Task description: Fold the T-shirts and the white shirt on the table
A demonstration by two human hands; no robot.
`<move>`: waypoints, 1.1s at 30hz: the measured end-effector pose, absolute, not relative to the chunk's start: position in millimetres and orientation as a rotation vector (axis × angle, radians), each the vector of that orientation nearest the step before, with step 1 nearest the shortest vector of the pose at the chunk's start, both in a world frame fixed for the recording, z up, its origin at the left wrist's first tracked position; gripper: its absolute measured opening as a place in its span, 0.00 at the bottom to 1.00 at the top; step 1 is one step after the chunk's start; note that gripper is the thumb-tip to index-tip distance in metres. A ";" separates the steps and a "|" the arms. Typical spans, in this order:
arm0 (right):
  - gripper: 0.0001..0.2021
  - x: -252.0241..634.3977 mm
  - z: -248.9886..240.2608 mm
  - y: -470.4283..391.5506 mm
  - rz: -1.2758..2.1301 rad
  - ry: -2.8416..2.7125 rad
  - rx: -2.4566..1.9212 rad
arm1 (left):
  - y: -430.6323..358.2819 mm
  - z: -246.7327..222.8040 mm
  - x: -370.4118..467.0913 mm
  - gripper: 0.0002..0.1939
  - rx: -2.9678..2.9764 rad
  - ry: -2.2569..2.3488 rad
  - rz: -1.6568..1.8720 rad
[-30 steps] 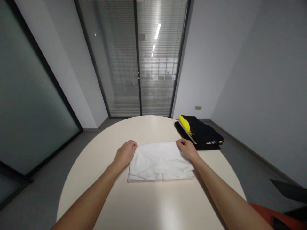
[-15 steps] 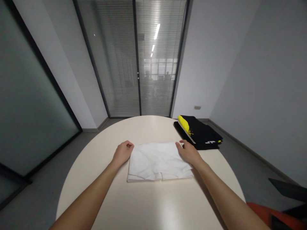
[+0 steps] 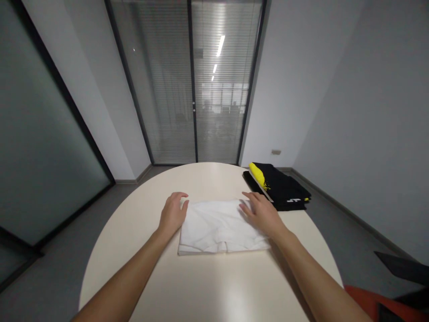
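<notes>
A white folded garment (image 3: 216, 226) lies flat on the round pale table (image 3: 187, 286), its layered edge towards me. At its far left corner is my left hand (image 3: 173, 211), thumb and fingers apart, with nothing gripped. My right hand (image 3: 260, 213) hovers over or rests lightly on the far right part of the cloth, fingers spread; whether it touches I cannot tell. The garment's right edge is partly hidden under my right hand and wrist.
Folded black clothes (image 3: 281, 185) with a yellow patch and white print are stacked at the table's far right, just beyond my right hand. A red and black chair (image 3: 372, 302) stands at the lower right. Past the table is a glass door (image 3: 217, 134) with blinds.
Both hands have let go of the cloth's far corners and their fingers have opened. My right hand has shifted slightly inward. The garment lies as before.
</notes>
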State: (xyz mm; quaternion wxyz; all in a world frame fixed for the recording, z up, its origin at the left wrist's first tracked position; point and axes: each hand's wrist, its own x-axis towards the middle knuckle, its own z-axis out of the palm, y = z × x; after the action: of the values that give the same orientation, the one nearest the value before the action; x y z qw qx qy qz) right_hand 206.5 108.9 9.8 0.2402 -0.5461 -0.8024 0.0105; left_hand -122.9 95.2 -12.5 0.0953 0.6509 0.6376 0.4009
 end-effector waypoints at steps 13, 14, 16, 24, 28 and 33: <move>0.43 182.2 9.4 86.8 0.561 -2.771 -1.180 | 70.2 -17.2 -99.8 0.40 2.488 1.632 0.334; 0.44 182.7 12.1 85.6 0.550 -2.779 -1.163 | 70.2 -15.3 -99.8 0.40 2.500 1.634 0.338; 0.47 182.9 16.7 81.7 0.536 -2.795 -1.127 | 70.4 -11.0 -98.2 0.36 2.526 1.650 0.373; 0.33 181.9 25.1 68.5 0.575 -2.861 -1.218 | 74.8 8.0 -94.4 0.22 2.399 2.003 0.408; 0.21 199.2 26.5 84.5 0.336 -2.799 -1.309 | 63.5 25.2 -99.3 0.21 2.167 2.094 0.193; 0.14 229.7 24.2 108.7 0.156 -2.451 -1.657 | 50.0 34.1 -92.8 0.34 2.004 1.776 0.055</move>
State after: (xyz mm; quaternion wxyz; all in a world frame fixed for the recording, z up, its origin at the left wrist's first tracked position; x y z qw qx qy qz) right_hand 229.7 108.7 24.2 0.0895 -0.5571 -0.8239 0.0523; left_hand -92.8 50.0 34.1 0.2297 0.7281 0.6455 0.0199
